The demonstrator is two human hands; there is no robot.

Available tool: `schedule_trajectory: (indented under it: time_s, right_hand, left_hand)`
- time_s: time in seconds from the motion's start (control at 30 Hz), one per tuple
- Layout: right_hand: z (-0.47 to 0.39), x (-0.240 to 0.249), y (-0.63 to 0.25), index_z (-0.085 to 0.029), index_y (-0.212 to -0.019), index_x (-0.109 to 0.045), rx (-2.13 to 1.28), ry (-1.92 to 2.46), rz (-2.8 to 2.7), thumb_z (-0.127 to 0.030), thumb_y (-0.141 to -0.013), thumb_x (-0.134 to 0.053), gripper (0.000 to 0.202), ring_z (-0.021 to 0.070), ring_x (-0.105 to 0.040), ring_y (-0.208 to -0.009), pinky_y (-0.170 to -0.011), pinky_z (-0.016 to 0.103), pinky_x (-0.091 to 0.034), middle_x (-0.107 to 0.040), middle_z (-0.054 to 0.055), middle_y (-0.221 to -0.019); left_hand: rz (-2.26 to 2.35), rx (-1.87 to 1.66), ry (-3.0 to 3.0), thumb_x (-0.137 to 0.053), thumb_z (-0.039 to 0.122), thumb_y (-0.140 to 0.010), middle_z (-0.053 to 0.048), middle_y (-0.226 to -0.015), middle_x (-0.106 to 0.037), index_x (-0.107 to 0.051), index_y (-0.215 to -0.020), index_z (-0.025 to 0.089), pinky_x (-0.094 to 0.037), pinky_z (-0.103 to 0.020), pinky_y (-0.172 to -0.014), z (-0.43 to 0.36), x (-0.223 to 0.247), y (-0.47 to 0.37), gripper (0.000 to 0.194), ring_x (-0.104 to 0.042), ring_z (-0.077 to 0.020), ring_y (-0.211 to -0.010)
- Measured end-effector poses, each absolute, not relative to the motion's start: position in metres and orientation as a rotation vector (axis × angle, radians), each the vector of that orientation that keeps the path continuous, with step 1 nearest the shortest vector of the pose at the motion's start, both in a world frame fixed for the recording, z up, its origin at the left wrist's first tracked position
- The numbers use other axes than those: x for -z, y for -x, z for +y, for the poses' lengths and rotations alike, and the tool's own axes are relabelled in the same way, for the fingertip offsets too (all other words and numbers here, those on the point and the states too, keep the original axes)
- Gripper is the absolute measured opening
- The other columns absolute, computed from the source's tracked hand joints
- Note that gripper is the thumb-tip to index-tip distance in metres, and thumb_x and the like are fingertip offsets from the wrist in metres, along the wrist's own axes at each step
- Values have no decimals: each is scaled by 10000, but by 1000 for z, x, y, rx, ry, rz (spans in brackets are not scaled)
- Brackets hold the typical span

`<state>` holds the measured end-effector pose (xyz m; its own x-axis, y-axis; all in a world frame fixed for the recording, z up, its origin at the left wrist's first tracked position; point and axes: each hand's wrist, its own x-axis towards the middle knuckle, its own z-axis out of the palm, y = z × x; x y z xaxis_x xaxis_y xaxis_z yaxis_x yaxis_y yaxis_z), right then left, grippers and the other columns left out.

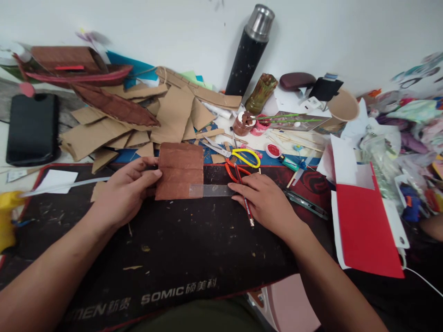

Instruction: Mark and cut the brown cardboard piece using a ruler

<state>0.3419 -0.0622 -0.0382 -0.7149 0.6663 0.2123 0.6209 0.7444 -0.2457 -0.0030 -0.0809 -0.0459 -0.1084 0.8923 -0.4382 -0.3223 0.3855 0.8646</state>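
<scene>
My left hand [129, 191] grips the left edge of a brown painted cardboard piece [180, 166], thumb on top and fingers partly hidden beneath. A clear ruler [217, 190] lies with its left end over the lower right corner of that cardboard. Closed on the ruler's right end is my right hand [265, 198], which also has a dark pencil [248, 213] between its fingers. Just beyond the right hand are scissors [242, 157] with yellow and red handles.
Cardboard scraps [173, 110] are piled at the back left, near a model boat [79, 69]. A black thermos [249, 50] and paint jars [243, 123] stand at the back. Red paper [367, 226] lies at right, a yellow glue gun [8, 216] at far left, all around the black mat [207, 249].
</scene>
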Motion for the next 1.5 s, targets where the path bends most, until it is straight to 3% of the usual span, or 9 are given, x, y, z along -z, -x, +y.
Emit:
schedule_trajectory:
  time_s: [0.43, 0.6, 0.9, 1.0, 1.1, 1.2, 1.27, 1.4, 1.5]
  right_hand:
    - [-57, 40, -344, -195, -1321, -811, -195, 1084, -2536, -361, -1153, -677, 271, 313, -766, -1032, -926, 489, -639, -827, 147, -1139]
    - [-53, 44, -343, -171, -1271, -819, -119, 1190, -2488, -339, -1130, -702, 248, 344, -768, -996, -883, 516, -639, -831, 164, -1112]
    - [-54, 45, -339, -196, -1301, -824, -121, 1205, -2341, -376, -1112, -733, 277, 346, -793, -1066, -941, 520, -654, -837, 177, -1192]
    - [-60, 33, -328, -231, -1281, -837, -284, 1153, -2197, -311, -1116, -719, 218, 310, -817, -1075, -973, 476, -657, -861, 142, -1175]
    - [-68, 21, -306, -265, -1260, -843, -673, 1090, -1960, -265, -1140, -674, 206, 231, -850, -984, -931, 371, -668, -893, 63, -1072]
    - [-72, 15, -277, -255, -1133, -863, -956, 1024, -1765, -338, -1148, -680, 202, 186, -843, -824, -835, 314, -663, -885, 21, -895]
    - [-73, 15, -257, -239, -999, -857, -1075, 983, -1642, -431, -1156, -665, 313, 163, -791, -688, -737, 293, -639, -830, 3, -751]
    - [-71, 24, -227, -225, -819, -792, -1243, 908, -1499, -575, -1141, -648, 497, 115, -634, -471, -495, 250, -502, -700, -27, -604]
    - [-68, 35, -217, -230, -889, -817, -1226, 874, -1483, -547, -1159, -628, 457, 124, -656, -497, -558, 268, -546, -667, -40, -572]
  left_hand:
    - [1252, -1195, -564, -940, 224, -770, 35, -783, -742, -737, -973, 240, -590, -220, -570, -82, 49, 4, 287, -684, -142, -623]
    - [1243, -1217, -616, -902, 262, -825, -7, -895, -787, -713, -1006, 236, -624, -265, -599, -83, 52, 4, 263, -728, -175, -686]
    - [1244, -1258, -636, -897, 316, -829, -24, -982, -818, -664, -1031, 246, -646, -260, -582, -84, 60, 4, 316, -766, -189, -730]
    - [1259, -1257, -638, -913, 340, -810, -24, -996, -813, -659, -1049, 243, -659, -267, -589, -83, 63, 4, 362, -771, -191, -740]
    - [1251, -1275, -633, -923, 334, -790, -26, -970, -805, -653, -1034, 239, -649, -250, -577, -83, 63, 3, 376, -760, -178, -708]
    - [1251, -1301, -621, -925, 320, -778, -18, -947, -794, -656, -1052, 238, -651, -248, -581, -83, 63, 1, 393, -757, -174, -696]
    - [1260, -1315, -617, -925, 303, -771, 2, -910, -773, -657, -1065, 238, -654, -245, -585, -83, 62, 0, 403, -757, -172, -694]
    - [1289, -1334, -627, -918, 287, -768, 33, -843, -732, -646, -1041, 233, -634, -205, -570, -84, 63, 1, 389, -733, -142, -648]
    - [1333, -1304, -662, -902, 340, -818, -1, -913, -787, -631, -1097, 236, -661, -236, -594, -85, 65, 3, 402, -768, -167, -682]
